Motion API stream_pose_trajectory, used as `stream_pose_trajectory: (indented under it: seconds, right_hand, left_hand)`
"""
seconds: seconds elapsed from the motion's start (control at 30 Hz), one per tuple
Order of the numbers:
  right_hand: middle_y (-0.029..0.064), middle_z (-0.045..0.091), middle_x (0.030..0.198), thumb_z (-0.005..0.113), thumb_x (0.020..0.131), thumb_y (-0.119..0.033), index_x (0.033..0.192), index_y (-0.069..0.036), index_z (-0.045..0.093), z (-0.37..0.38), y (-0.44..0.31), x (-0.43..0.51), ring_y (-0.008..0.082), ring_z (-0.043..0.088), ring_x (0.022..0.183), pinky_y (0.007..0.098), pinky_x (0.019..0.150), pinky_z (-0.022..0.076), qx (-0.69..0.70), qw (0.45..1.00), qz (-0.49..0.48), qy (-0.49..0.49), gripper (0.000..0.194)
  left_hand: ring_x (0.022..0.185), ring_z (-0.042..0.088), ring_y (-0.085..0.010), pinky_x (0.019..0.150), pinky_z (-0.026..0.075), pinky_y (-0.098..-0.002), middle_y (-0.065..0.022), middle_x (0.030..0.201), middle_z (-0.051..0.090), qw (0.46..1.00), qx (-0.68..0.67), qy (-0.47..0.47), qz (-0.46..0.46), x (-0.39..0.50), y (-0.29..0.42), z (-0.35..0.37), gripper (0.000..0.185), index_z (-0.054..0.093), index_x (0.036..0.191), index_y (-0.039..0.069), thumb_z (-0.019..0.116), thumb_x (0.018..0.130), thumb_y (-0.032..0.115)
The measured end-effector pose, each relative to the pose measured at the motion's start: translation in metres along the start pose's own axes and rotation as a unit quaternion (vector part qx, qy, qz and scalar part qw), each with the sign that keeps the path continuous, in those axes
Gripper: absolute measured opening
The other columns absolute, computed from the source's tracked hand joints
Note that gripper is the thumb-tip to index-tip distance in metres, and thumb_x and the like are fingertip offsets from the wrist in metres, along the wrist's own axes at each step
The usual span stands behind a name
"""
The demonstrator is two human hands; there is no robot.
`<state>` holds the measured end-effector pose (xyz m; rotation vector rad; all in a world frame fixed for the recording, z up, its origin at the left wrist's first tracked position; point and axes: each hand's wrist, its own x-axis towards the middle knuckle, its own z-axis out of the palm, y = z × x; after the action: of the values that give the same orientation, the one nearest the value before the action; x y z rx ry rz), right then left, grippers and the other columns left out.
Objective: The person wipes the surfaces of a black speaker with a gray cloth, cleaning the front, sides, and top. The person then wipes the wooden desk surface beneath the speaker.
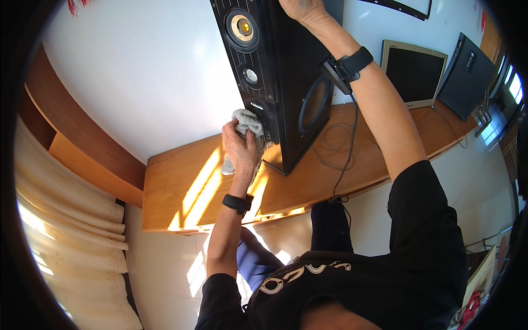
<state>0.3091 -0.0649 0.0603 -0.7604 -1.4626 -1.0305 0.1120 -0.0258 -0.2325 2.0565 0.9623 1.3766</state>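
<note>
A tall black loudspeaker (293,82) stands on a wooden cabinet (330,165), its front panel with gold-toned and silver drivers turned to the left. My left hand (241,150) grips a bunched grey cloth (247,119) against the lower front of the speaker. Part of the cloth hangs below my fingers. At the top edge of the view, my right hand (304,9) is by the upper part of the speaker. Its fingers are cut off by the frame, so their grip is hidden.
A flat monitor (416,72) and a black panel-like case (468,76) stand further right on the cabinet. A dark cable (345,165) hangs from the device on my right wrist. Thin cord (330,159) lies coiled beside the speaker. Pale curtains (78,231) hang at left.
</note>
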Motion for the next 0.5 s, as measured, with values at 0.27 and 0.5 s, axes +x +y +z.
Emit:
stream_pose_trajectory:
  seconds: [0.27, 0.5]
  right_hand:
    - [0.0175, 0.064, 0.089, 0.04, 0.104, -0.025, 0.087, -0.001, 0.061, -0.002, 0.002, -0.002, 0.0396, 0.059, 0.092, 0.0476, 0.083, 0.0429, 0.0, 1.0, 0.012, -0.007, 0.036]
    - [0.0171, 0.063, 0.088, 0.042, 0.104, -0.025, 0.089, -0.001, 0.061, 0.003, 0.003, -0.002, 0.0397, 0.059, 0.091, 0.0481, 0.083, 0.0424, -0.013, 1.0, 0.009, -0.001, 0.034]
  left_hand:
    - [0.103, 0.049, -0.0373, 0.091, 0.041, -0.0452, -0.019, 0.109, 0.05, 0.976, -0.048, 0.135, 0.163, 0.031, 0.091, 0.002, 0.033, 0.052, 0.111, -0.002, 0.063, 0.08, -0.001]
    - [0.1, 0.05, -0.0377, 0.089, 0.043, -0.0465, -0.0182, 0.109, 0.055, 0.967, 0.051, 0.116, 0.223, 0.029, 0.081, -0.01, 0.03, 0.054, 0.107, -0.004, 0.063, 0.079, -0.001]
